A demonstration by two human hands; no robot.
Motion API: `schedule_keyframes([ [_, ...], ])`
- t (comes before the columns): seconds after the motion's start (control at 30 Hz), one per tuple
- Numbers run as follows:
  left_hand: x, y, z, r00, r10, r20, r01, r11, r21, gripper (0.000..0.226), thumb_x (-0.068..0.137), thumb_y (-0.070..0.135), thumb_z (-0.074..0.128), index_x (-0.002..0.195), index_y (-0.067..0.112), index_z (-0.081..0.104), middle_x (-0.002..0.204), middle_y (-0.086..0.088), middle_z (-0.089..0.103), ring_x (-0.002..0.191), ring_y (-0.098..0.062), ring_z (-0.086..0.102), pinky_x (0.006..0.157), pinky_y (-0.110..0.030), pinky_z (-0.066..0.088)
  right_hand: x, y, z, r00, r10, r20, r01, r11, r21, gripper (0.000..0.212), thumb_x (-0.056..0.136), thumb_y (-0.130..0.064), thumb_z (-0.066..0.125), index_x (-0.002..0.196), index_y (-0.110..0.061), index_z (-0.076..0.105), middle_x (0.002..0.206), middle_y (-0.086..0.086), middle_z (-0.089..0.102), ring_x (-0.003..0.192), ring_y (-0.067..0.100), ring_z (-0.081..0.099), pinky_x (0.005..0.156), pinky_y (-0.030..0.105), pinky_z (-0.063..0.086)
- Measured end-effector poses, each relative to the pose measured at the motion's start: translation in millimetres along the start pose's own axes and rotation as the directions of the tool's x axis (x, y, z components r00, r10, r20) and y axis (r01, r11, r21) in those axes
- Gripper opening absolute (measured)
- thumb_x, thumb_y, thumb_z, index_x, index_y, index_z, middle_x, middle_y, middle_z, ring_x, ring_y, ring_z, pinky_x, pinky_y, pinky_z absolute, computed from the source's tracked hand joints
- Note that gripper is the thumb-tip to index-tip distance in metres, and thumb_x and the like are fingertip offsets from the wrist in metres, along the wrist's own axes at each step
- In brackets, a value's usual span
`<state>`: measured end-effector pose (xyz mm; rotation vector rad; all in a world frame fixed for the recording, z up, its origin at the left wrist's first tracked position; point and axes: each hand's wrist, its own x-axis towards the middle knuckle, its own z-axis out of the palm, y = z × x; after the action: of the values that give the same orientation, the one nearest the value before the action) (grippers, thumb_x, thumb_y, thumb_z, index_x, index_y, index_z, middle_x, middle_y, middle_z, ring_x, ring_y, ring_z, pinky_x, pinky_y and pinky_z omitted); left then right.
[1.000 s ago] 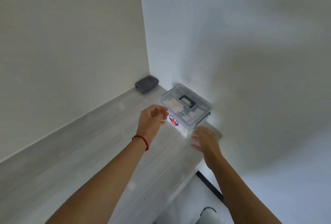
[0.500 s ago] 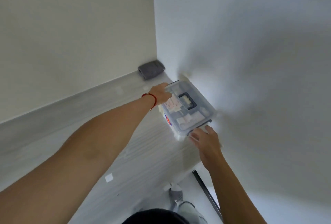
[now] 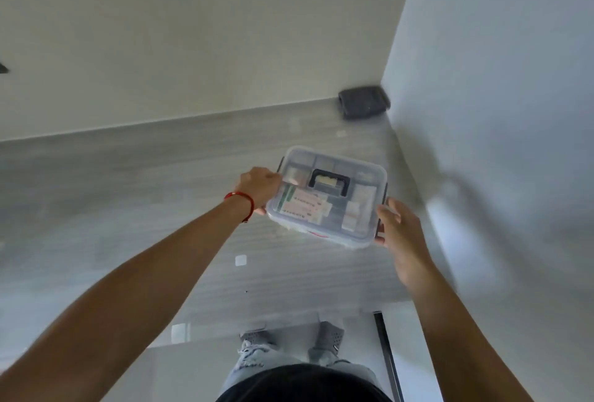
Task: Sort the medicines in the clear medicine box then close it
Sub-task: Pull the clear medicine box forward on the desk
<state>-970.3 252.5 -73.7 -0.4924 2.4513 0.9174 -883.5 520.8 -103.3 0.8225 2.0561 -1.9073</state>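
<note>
- Since the lid is on and both side latches look down, I judge the sorting has not begun: the box has to be opened first, the medicines arranged, and the lid closed again, so nearly all the task is left.
- The left hand (image 3: 258,187), with a red string at its wrist (image 3: 239,204), is at the left end of the clear medicine box (image 3: 328,197); its fingers curl round that end by the dark left latch (image 3: 280,163), so it grips the box there.
- The box sits on the grey wood-grain counter (image 3: 128,183), near the corner of the two walls, with its long side across the view; whether it rests on the counter or is raised a little I cannot tell.
- Through the lid show a dark carry handle (image 3: 329,181), pink-and-white strips with green ends (image 3: 303,205) on the left, and white packets (image 3: 358,205) on the right, lying in compartments.
- The right hand (image 3: 397,224) holds the right end, thumb on the lid edge and fingers wrapped round the side by the right latch (image 3: 384,192).
- A dark folded cloth (image 3: 363,102) lies in the far corner, well apart from the box.
- Small white squares (image 3: 241,260) lie on the counter nearer the person; what they are I cannot tell.
</note>
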Motion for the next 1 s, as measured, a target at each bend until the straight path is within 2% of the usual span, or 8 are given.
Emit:
schedule_keyframes([
  [0.17, -28, -91, -22, 0.979, -0.168, -0.118, 0.134, 0.959, -0.249, 0.039, 0.099, 0.037, 0.043, 0.09, 0.004, 0.061, 0.072, -0.015, 0.073, 0.053, -0.027, 0.071, 0.055, -0.037, 0.063, 14, -18, 62, 0.991, -0.041, 0.124, 0.07, 0.968, -0.24, 0.03, 0.097, -0.032, 0.048, 0.093, -0.014, 0.07, 0.094, 0.018, 0.074, 0.088, 0.037, 0.074, 0.081, 0.057, 0.063],
  [0.27, -39, -129, -30, 0.977, -0.201, -0.073, 0.156, 0.902, -0.403, 0.037, 0.1, 0.037, 0.046, 0.092, 0.003, 0.058, 0.066, -0.015, 0.07, 0.047, -0.024, 0.065, 0.049, -0.031, 0.056, 20, -23, 91, 0.98, -0.124, 0.154, 0.174, 0.91, -0.376, 0.026, 0.098, -0.036, 0.051, 0.101, -0.019, 0.071, 0.101, 0.008, 0.075, 0.092, 0.031, 0.073, 0.087, 0.054, 0.06],
  [0.37, -46, -148, -29, 0.977, -0.19, -0.1, 0.116, 0.857, -0.501, 0.038, 0.101, 0.038, 0.047, 0.093, 0.001, 0.056, 0.068, -0.015, 0.067, 0.051, -0.026, 0.062, 0.05, -0.037, 0.057, 24, -25, 104, 0.969, -0.202, 0.143, 0.247, 0.834, -0.494, 0.023, 0.1, -0.034, 0.056, 0.113, -0.019, 0.068, 0.111, 0.002, 0.072, 0.087, 0.02, 0.068, 0.086, 0.049, 0.061],
  [0.53, -36, -145, -24, 0.949, -0.101, -0.299, -0.011, 0.937, -0.35, 0.04, 0.101, 0.036, 0.042, 0.083, 0.003, 0.055, 0.078, -0.017, 0.072, 0.072, -0.034, 0.072, 0.066, -0.043, 0.06, 28, -27, 103, 0.945, -0.251, 0.209, 0.325, 0.666, -0.671, 0.026, 0.104, -0.03, 0.05, 0.117, -0.014, 0.066, 0.105, 0.002, 0.067, 0.081, 0.024, 0.061, 0.076, 0.034, 0.05],
  [0.67, -28, -144, -24, 0.931, -0.041, -0.363, -0.061, 0.963, -0.264, 0.039, 0.102, 0.031, 0.04, 0.076, 0.004, 0.051, 0.072, -0.012, 0.063, 0.065, -0.032, 0.058, 0.059, -0.041, 0.051, 19, -22, 110, 0.923, -0.303, 0.236, 0.372, 0.552, -0.746, 0.025, 0.107, -0.018, 0.039, 0.096, -0.006, 0.059, 0.083, 0.012, 0.063, 0.072, 0.032, 0.059, 0.065, 0.04, 0.047],
  [0.77, -28, -141, -17, 0.902, -0.001, -0.431, -0.088, 0.979, -0.186, 0.037, 0.104, 0.024, 0.037, 0.072, 0.009, 0.046, 0.072, -0.005, 0.053, 0.067, -0.026, 0.048, 0.055, -0.033, 0.035, 14, -22, 118, 0.931, -0.279, 0.234, 0.343, 0.462, -0.818, 0.015, 0.105, -0.013, 0.039, 0.11, -0.006, 0.052, 0.089, 0.012, 0.056, 0.077, 0.03, 0.053, 0.07, 0.037, 0.039],
  [0.93, -23, -140, -14, 0.901, 0.003, -0.434, -0.068, 0.989, -0.134, 0.035, 0.105, 0.022, 0.03, 0.081, 0.005, 0.05, 0.083, -0.009, 0.053, 0.073, -0.026, 0.048, 0.068, -0.036, 0.035, 10, -24, 124, 0.944, -0.216, 0.25, 0.312, 0.332, -0.89, 0.018, 0.102, -0.003, 0.042, 0.117, 0.005, 0.048, 0.107, 0.025, 0.066, 0.097, 0.044, 0.066, 0.072, 0.042, 0.044],
  [1.0, -21, -141, -15, 0.901, 0.019, -0.434, -0.075, 0.991, -0.112, 0.034, 0.105, 0.021, 0.032, 0.08, 0.005, 0.05, 0.08, -0.008, 0.052, 0.071, -0.024, 0.047, 0.067, -0.035, 0.034, 12, -23, 121, 0.951, -0.198, 0.239, 0.297, 0.359, -0.885, 0.019, 0.102, -0.003, 0.045, 0.118, 0.007, 0.05, 0.108, 0.026, 0.066, 0.095, 0.044, 0.068, 0.071, 0.041, 0.05],
])
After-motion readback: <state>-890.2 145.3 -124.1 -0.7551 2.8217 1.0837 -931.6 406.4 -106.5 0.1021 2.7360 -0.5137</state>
